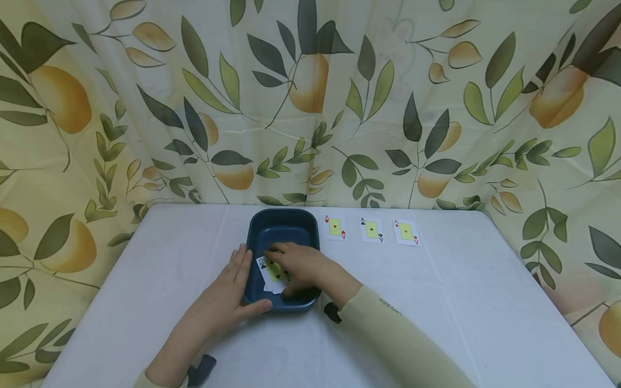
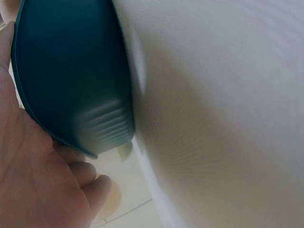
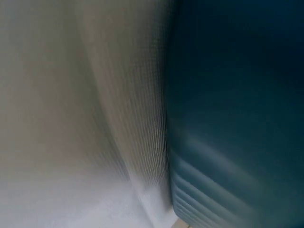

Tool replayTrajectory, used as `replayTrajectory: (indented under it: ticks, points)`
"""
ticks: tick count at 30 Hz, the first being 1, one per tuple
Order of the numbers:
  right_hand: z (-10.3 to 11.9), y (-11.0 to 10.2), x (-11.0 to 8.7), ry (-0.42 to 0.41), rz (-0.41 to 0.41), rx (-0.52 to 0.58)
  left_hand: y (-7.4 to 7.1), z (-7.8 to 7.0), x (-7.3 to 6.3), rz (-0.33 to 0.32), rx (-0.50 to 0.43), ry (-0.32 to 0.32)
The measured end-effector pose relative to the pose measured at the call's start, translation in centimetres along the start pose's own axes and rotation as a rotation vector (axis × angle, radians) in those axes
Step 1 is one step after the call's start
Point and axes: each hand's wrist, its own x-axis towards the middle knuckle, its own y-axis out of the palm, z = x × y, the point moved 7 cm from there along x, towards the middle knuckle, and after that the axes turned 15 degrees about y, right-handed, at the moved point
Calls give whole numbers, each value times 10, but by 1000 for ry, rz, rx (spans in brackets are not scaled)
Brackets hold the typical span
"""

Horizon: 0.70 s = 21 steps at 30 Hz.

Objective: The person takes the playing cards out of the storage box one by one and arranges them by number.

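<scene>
the right-hand grip (image 1: 303, 265) is bent down into the tray, its fingers and thumb parted around a white, yellow-centred paper playing card, a black two (image 1: 274, 274); whether it pinches the card or only touches it, i cannot tell, and the right wrist view shows only tray wall and cloth. the left-hand grip (image 1: 225, 296) lies with straight fingers along the tray's rim at nine o'clock and its thumb at seven, steadying rather than clasping.

the step in hand looks like singling out a card. the two tops a small pile at seven o'clock inside the dark blue, round-cornered rectangular tray (image 1: 285, 234), and corners of at least one more poke out beneath it. it would be best to slide the top card sideways until one edge is free, take it lightly by that edge and lift without bending it, checking that none clings below. the left hand should keep the tray from skidding.

the tray walls crowd the fingers, and the right forearm in its pale sleeve (image 1: 409, 337) crosses the wall at four o'clock. from the tray, towards two to three o'clock, the red ace of hearts (image 1: 335, 227), black ace of clubs (image 1: 371, 230) and red ace of diamonds (image 1: 406, 232) lie face up in a spaced row on the white-clothed counter (image 1: 485, 323). a fruit-and-leaf patterned curtain (image 1: 308, 83) hangs at twelve o'clock.
</scene>
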Motion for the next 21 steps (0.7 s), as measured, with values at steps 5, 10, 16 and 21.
replayTrajectory:
  ticks: [5, 10, 16, 21]
  points:
    - [-1, 2, 2, 19, 0, -6, 0, -1, 0, 3, -11, 2]
    - [1, 0, 4, 19, -33, 9, -2, 0, -1, 1, -5, -3]
    - [2, 3, 6, 45, -36, -6, 1, 1, 0, -8, -1, 23]
    - [2, 3, 7, 51, -38, 28, -1, 2, 0, -4, 2, 15]
